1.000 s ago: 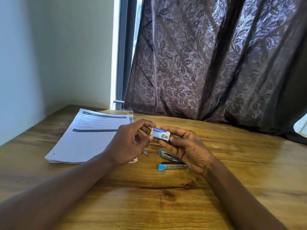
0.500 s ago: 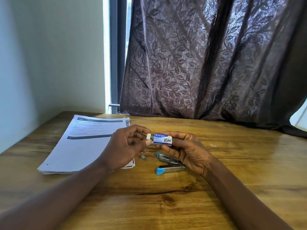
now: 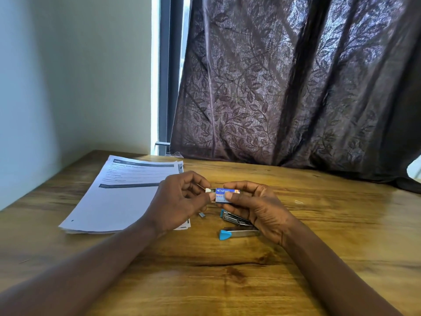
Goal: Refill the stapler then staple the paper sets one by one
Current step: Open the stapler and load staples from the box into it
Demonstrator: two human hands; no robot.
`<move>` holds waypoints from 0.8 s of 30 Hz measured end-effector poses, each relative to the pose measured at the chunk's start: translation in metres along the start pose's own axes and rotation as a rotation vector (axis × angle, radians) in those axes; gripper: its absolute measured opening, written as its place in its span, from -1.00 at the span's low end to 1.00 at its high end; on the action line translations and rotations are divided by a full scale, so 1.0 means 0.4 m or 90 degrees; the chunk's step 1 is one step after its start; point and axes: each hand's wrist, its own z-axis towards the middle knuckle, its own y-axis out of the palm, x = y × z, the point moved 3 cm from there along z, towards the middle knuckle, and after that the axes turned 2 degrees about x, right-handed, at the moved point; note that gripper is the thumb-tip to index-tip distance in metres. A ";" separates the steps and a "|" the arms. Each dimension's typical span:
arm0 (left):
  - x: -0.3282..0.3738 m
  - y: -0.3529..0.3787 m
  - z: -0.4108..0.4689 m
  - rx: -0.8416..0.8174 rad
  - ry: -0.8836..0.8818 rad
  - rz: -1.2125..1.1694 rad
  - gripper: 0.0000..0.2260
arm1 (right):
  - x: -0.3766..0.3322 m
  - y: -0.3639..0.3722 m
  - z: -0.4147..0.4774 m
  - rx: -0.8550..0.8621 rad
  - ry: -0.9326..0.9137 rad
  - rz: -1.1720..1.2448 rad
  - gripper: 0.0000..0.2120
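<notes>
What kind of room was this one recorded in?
Probably a home room or small study, used as a desk corner. A wooden table stands against a plain wall, a leaf-patterned curtain covers the window, and a stack of printed papers lies there.

Single view only, head-mounted and wide-angle. It looks forward and downward from above the near edge of the wooden table point(image 3: 319, 258), facing the curtain point(image 3: 296, 87) and window frame point(image 3: 169, 76) at the far side. Both forearms enter from the bottom corners; the left hand point(image 3: 180, 201) and right hand point(image 3: 257, 208) sit close, near frame centre. Straight lines bow toward the margins. No second view; no overlap to report.
</notes>
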 end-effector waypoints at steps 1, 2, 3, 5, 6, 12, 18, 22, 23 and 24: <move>0.001 0.000 0.001 0.000 -0.001 0.009 -0.85 | 0.001 0.002 0.000 -0.001 -0.002 -0.006 -0.64; 0.002 0.000 0.000 0.000 -0.002 0.018 -0.87 | 0.001 0.003 -0.001 -0.001 -0.005 -0.013 -0.65; 0.003 0.001 -0.001 0.003 -0.004 0.023 -0.87 | 0.000 0.005 -0.002 0.000 -0.008 -0.018 -0.65; 0.007 0.001 -0.003 0.013 -0.004 0.035 -0.87 | -0.003 0.008 -0.005 0.002 -0.018 -0.027 -0.68; 0.011 0.001 -0.005 0.019 -0.001 0.047 -0.87 | -0.004 0.009 -0.006 0.004 -0.022 -0.032 -0.70; 0.021 0.001 -0.009 0.028 -0.009 0.081 -0.84 | 0.000 0.007 -0.004 0.012 -0.047 -0.060 -0.70; 0.014 0.000 -0.002 0.002 -0.042 0.030 -0.87 | 0.002 0.004 -0.001 0.020 -0.043 -0.041 -0.71; 0.012 -0.001 0.002 -0.044 -0.081 -0.072 -0.83 | 0.001 -0.002 0.002 0.021 -0.027 -0.008 -0.80; 0.011 0.000 0.002 -0.055 -0.085 -0.086 -0.82 | 0.001 -0.004 0.003 0.020 -0.021 0.001 -0.80; 0.009 0.001 0.002 -0.064 -0.090 -0.098 -0.82 | 0.001 -0.004 0.003 0.017 -0.014 0.010 -0.80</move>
